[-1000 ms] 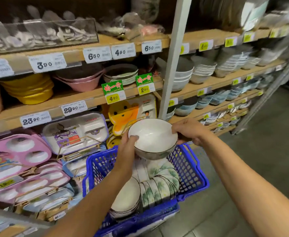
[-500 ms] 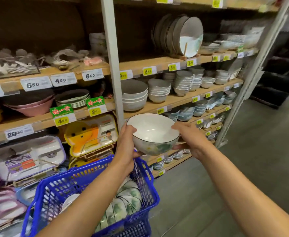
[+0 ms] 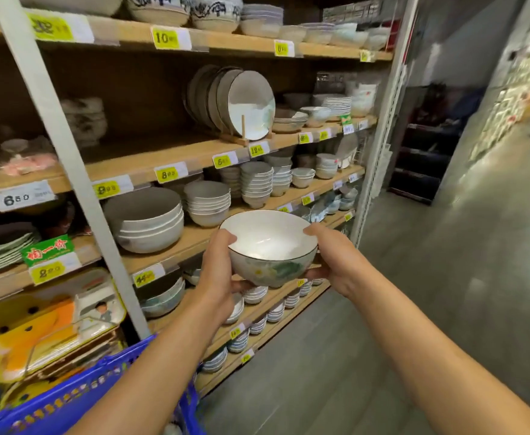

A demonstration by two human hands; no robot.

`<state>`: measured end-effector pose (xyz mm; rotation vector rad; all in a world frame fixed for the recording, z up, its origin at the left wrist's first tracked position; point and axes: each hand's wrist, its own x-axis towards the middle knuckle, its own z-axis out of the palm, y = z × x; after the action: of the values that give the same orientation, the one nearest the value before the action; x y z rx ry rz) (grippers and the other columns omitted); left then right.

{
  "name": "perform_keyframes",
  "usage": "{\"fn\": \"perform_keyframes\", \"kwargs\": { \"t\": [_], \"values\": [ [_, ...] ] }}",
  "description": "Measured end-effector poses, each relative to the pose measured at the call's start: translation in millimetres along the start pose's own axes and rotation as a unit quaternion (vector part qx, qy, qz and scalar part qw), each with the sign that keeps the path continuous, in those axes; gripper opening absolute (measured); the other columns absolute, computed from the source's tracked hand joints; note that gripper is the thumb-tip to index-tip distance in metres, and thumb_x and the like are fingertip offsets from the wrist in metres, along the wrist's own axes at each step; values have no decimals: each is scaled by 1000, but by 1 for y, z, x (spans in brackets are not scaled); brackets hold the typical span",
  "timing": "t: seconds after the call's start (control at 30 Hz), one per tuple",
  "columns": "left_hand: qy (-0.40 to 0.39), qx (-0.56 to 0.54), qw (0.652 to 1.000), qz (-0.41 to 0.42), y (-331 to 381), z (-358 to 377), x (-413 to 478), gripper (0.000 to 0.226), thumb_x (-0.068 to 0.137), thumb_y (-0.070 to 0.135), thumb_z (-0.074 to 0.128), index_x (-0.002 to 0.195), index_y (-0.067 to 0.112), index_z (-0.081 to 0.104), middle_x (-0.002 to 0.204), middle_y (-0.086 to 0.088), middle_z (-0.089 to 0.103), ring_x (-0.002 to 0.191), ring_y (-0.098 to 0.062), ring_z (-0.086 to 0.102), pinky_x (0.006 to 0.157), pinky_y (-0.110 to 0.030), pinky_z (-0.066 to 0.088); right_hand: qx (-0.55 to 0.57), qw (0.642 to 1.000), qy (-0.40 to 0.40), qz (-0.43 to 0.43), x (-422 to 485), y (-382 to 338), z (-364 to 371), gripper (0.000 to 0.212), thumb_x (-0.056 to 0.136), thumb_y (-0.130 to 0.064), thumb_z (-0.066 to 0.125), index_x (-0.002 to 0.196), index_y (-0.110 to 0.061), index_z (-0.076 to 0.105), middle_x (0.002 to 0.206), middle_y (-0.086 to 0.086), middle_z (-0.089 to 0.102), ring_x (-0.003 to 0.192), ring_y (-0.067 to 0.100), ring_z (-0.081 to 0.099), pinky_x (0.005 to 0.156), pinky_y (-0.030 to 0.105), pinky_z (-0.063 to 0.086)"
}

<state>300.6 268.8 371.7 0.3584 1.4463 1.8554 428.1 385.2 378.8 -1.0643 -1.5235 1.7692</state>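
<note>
Both hands hold a white bowl (image 3: 268,246) with a thin dark rim and a green and yellow painted pattern on its outer wall. It is upright in the air, near the wooden shelf (image 3: 194,238) and just right of a stack of large grey bowls (image 3: 146,219). The left hand (image 3: 216,273) grips the bowl's left side, thumb on the rim and fingers curled under the base. The right hand (image 3: 336,262) does the same on the right side. Price tags run along the shelf edges. A white tag (image 3: 20,196) at the far left reads "650". Yellow tags show a large "10" (image 3: 168,37) on the top shelf, then "8" (image 3: 168,174) and "12" (image 3: 257,149) lower down, their small digits blurred. A green sign (image 3: 47,249) carries red Chinese characters, too soft to read, above a yellow "2" tag (image 3: 47,272). A blue plastic basket (image 3: 85,400) sits at the near left.
</note>
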Motion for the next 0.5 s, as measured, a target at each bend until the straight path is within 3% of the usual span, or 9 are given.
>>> {"fn": "perform_keyframes", "kwargs": {
  "t": [0.07, 0.13, 0.23, 0.3, 0.4, 0.5],
  "values": [
    [-10, 10, 1000, 7, 0, 15, 16, 14, 86, 30, 44, 95, 31, 56, 109, -5, 59, 91, -24, 60, 64, -42, 58, 5, 1000, 9, 7, 18, -6, -8, 25, 93, -27, 47, 110, -19, 63, 92, 8, 69, 66, 22, 67, 46, 28, 53],
    [-21, 17, 1000, 13, 1, 26, 35, 18, 86, 30, 44, 99, 32, 57, 115, -5, 59, 95, -23, 60, 69, -46, 58, -1, 1000, 13, 11, 40, -12, -13, 24, 93, -25, 47, 109, -16, 63, 91, 9, 67, 72, 25, 64, 48, 35, 57],
    [-32, 21, 999, 22, 5, 37, 68, 24, 85, 34, 45, 107, 34, 57, 117, -3, 58, 98, -24, 61, 74, -53, 58, -28, 1000, 8, 11, 78, -23, -20, 29, 91, -18, 45, 112, -10, 63, 95, 12, 65, 82, 29, 59, 70, 48, 58],
    [-33, 30, 999, 17, 12, 42, 94, 23, 85, 37, 47, 105, 34, 56, 111, -1, 60, 98, -27, 61, 73, -54, 58, -42, 999, 6, 9, 104, -34, -23, 29, 89, -14, 45, 109, -7, 64, 93, 12, 62, 79, 28, 56, 64, 41, 55],
    [-57, 51, 997, -27, 35, 47, 128, 23, 82, 43, 47, 89, 26, 62, 80, 0, 71, 75, -21, 63, 59, -35, 56, -49, 998, -38, -11, 144, -58, -25, 16, 86, -7, 47, 93, -7, 62, 86, 12, 55, 75, 26, 52, 56, 28, 41],
    [-125, 55, 988, -75, 56, 50, 150, 28, 82, 43, 47, 90, 25, 65, 76, -4, 72, 64, -22, 66, 52, -34, 53, -58, 994, -94, -12, 183, -81, -21, 15, 88, -5, 51, 89, -7, 66, 79, 11, 66, 68, 27, 62, 57, 28, 48]
  ]
}}
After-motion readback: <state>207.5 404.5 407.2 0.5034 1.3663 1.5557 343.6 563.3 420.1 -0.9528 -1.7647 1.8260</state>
